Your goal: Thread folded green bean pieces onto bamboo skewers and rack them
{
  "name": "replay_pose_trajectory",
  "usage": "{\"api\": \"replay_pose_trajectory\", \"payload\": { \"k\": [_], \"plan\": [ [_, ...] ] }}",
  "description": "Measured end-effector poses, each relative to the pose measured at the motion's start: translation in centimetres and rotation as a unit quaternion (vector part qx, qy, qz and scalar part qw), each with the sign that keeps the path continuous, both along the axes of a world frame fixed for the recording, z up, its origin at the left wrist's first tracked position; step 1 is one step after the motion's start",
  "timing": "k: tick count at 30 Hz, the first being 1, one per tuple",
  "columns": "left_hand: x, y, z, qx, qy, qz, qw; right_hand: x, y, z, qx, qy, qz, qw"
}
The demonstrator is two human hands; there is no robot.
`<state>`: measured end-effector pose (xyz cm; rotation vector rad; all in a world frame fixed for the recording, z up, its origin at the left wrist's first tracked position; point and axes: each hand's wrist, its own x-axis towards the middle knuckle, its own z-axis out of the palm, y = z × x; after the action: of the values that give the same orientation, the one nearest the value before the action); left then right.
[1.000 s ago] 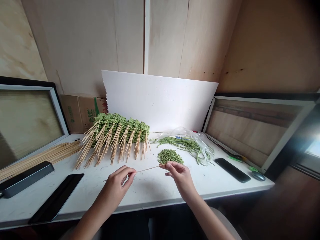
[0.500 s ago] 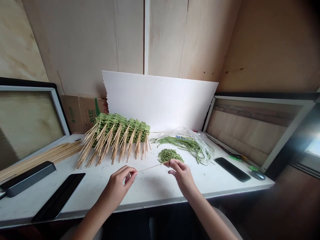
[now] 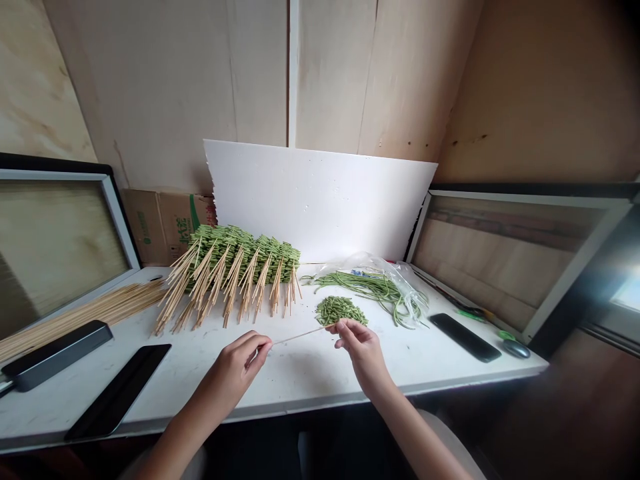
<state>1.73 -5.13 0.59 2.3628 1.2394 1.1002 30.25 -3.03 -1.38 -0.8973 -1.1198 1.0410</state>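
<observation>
The right end of the thin, pale wooden skewer (image 3: 300, 335) is hidden within the right hand (image 3: 363, 347), and whether anything else is gripped there cannot be told; its other end is lost behind the left hand (image 3: 244, 361). The small heap of short, cut green bean pieces (image 3: 340, 309) is partly covered by the right hand, and the bundle of bare, straw-coloured sticks (image 3: 115, 303) is cut off by the left edge of the view. The skewer is held above the white, smudged worktop (image 3: 290, 387), pinched between thumb and fingertips of each hand, only its middle stretch being exposed. Beyond the left hand, a dense, ridged stack of green bean skewers (image 3: 245, 241) is laid with its tan wooden handles (image 3: 232, 287) fanned forward. Long, limp, stringy green beans (image 3: 360, 285) are partly overlaid by a crumpled, clear plastic bag (image 3: 373, 261).
</observation>
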Motion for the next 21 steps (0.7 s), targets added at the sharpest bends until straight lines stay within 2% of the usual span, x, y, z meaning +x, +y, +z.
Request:
{"api": "replay_pose_trajectory", "payload": {
  "k": [10, 14, 21],
  "plan": [
    [-0.75, 0.0, 0.19, -0.032, 0.021, -0.005, 0.999, 0.12, -0.32, 0.33, 0.024, -0.025, 0.037, 0.999],
    [-0.71, 0.16, 0.07, -0.044, 0.013, -0.012, 0.999, 0.23, -0.12, 0.21, 0.005, -0.026, 0.036, 0.999],
    [-0.75, 0.3, 0.08, 0.014, -0.014, 0.013, 1.0, -0.05, 0.15, -0.09, -0.05, 0.039, 0.014, 0.998]
  ]
}}
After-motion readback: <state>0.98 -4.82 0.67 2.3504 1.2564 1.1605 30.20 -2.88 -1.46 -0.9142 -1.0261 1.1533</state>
